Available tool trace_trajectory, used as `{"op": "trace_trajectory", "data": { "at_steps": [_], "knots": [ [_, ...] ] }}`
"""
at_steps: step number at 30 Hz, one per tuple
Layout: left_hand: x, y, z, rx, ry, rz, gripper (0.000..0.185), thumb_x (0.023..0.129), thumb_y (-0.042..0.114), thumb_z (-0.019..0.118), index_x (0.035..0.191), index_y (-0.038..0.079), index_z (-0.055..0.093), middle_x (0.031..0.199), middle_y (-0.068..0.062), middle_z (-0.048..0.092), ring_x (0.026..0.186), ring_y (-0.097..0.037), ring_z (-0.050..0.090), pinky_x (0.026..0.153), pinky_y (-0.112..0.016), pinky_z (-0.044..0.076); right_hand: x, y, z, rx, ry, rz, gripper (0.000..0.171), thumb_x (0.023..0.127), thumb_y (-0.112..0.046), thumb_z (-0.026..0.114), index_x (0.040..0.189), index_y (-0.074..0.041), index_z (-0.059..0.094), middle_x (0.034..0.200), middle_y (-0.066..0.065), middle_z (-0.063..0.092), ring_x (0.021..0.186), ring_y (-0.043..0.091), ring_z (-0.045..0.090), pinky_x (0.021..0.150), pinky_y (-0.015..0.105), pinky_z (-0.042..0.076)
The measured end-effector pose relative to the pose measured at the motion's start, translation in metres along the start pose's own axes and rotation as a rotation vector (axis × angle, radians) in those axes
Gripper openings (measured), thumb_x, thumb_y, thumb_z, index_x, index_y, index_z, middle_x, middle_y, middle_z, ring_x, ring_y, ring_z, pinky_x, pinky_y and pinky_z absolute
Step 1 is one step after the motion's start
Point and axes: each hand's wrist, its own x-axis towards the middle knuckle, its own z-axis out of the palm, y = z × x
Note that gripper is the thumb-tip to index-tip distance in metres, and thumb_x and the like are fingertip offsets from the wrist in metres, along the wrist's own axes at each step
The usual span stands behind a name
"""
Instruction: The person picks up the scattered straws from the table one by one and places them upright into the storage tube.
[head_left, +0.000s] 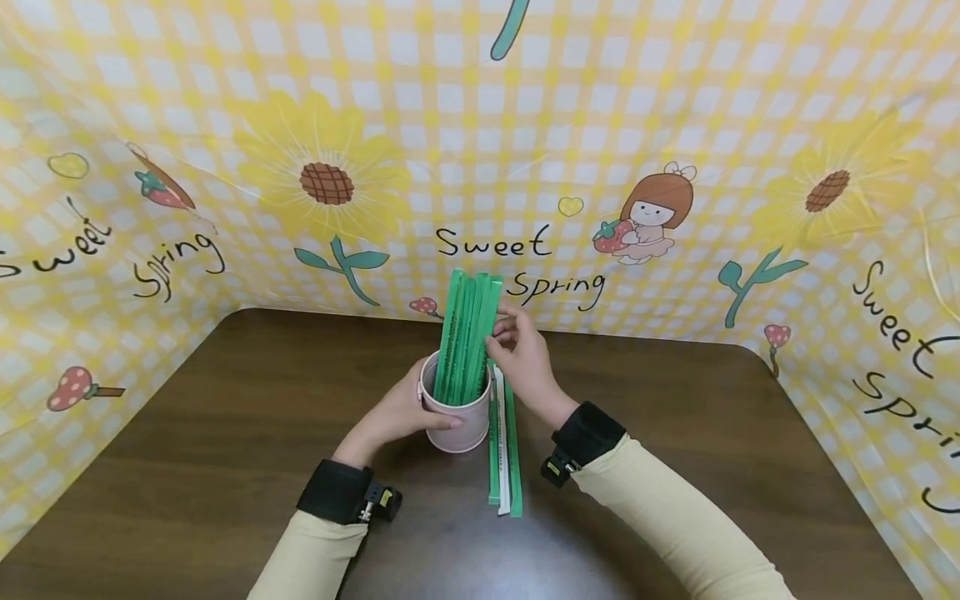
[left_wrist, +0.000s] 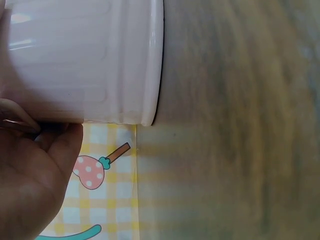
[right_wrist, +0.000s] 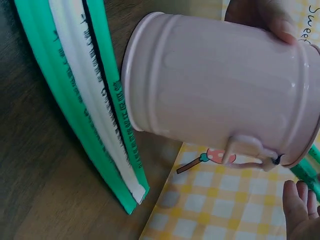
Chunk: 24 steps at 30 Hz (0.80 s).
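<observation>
Cream sleeves with black wrist straps frame the head view. A pink metal bucket (head_left: 456,415) at mid-table is gripped by the left hand (head_left: 397,412), while green wrapped sticks (head_left: 467,333) standing in it are pinched by the right hand (head_left: 521,358). Bare brown table (head_left: 712,433) is seen on both sides.

From the left wrist, the bucket's wall is clasped.

From the right wrist, more wrapped sticks (right_wrist: 90,100) are seen lying just beside the bucket.
</observation>
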Motion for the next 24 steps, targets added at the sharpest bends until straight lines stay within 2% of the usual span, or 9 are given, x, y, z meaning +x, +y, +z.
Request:
{"op": "trace_trajectory", "data": {
  "at_steps": [4, 7, 11, 14, 16, 19, 24],
  "knots": [
    [0.001, 0.002, -0.001, 0.016, 0.001, -0.003, 0.110, 0.076, 0.020, 0.091, 0.158, -0.002, 0.021, 0.152, -0.027, 0.042, 0.135, -0.043, 0.050, 0.113, -0.059, 0.041, 0.002, 0.009, -0.004, 0.026, 0.025, 0.071, 0.043, 0.103, -0.013, 0.060, 0.142, 0.001, 0.049, 0.113, 0.022, 0.062, 0.100, 0.037, 0.064, 0.086, 0.035, 0.053],
    [0.002, 0.002, 0.000, 0.022, 0.006, -0.008, 0.110, 0.075, 0.019, 0.091, 0.158, -0.002, 0.021, 0.152, -0.027, 0.043, 0.135, -0.042, 0.050, 0.114, -0.059, 0.040, 0.003, 0.024, -0.007, -0.071, 0.012, 0.159, 0.038, 0.104, -0.013, 0.057, 0.137, 0.003, 0.052, 0.110, 0.021, 0.063, 0.091, 0.032, 0.061, 0.076, 0.029, 0.049],
    [0.003, 0.002, 0.000, 0.004, 0.004, -0.006, 0.110, 0.074, 0.017, 0.092, 0.158, 0.000, 0.023, 0.152, -0.025, 0.044, 0.136, -0.042, 0.050, 0.115, -0.059, 0.040, -0.001, 0.047, -0.008, -0.273, -0.169, 0.340, 0.037, 0.096, -0.002, 0.061, 0.131, 0.009, 0.054, 0.102, 0.020, 0.063, 0.078, 0.024, 0.061, 0.066, 0.027, 0.052],
    [0.003, 0.002, 0.000, -0.006, -0.004, -0.001, 0.109, 0.075, 0.017, 0.092, 0.158, 0.001, 0.023, 0.152, -0.025, 0.044, 0.136, -0.041, 0.050, 0.115, -0.059, 0.040, -0.005, 0.060, -0.007, -0.328, -0.294, 0.452, 0.041, 0.091, 0.002, 0.063, 0.130, 0.011, 0.054, 0.108, 0.023, 0.064, 0.076, 0.025, 0.066, 0.063, 0.030, 0.059],
    [0.003, 0.002, 0.001, -0.008, -0.005, 0.004, 0.109, 0.075, 0.017, 0.092, 0.158, 0.002, 0.023, 0.152, -0.025, 0.044, 0.136, -0.041, 0.050, 0.115, -0.059, 0.040, -0.007, 0.064, -0.006, -0.328, -0.309, 0.485, 0.043, 0.091, 0.001, 0.065, 0.130, 0.011, 0.053, 0.115, 0.026, 0.065, 0.077, 0.027, 0.068, 0.062, 0.032, 0.060],
    [0.003, 0.003, 0.001, -0.011, -0.002, 0.006, 0.109, 0.075, 0.017, 0.091, 0.158, 0.001, 0.023, 0.152, -0.025, 0.044, 0.137, -0.042, 0.049, 0.115, -0.059, 0.039, -0.008, 0.065, -0.005, -0.321, -0.301, 0.482, 0.046, 0.089, 0.000, 0.067, 0.131, 0.013, 0.053, 0.122, 0.029, 0.064, 0.077, 0.031, 0.070, 0.061, 0.033, 0.061],
    [0.002, 0.003, 0.001, -0.022, 0.004, 0.007, 0.108, 0.075, 0.014, 0.091, 0.158, 0.000, 0.024, 0.151, -0.026, 0.045, 0.137, -0.043, 0.049, 0.116, -0.060, 0.038, -0.007, 0.064, -0.002, -0.349, -0.314, 0.478, 0.048, 0.089, 0.000, 0.067, 0.133, 0.012, 0.052, 0.129, 0.029, 0.063, 0.076, 0.029, 0.070, 0.061, 0.032, 0.059]
  ]
}}
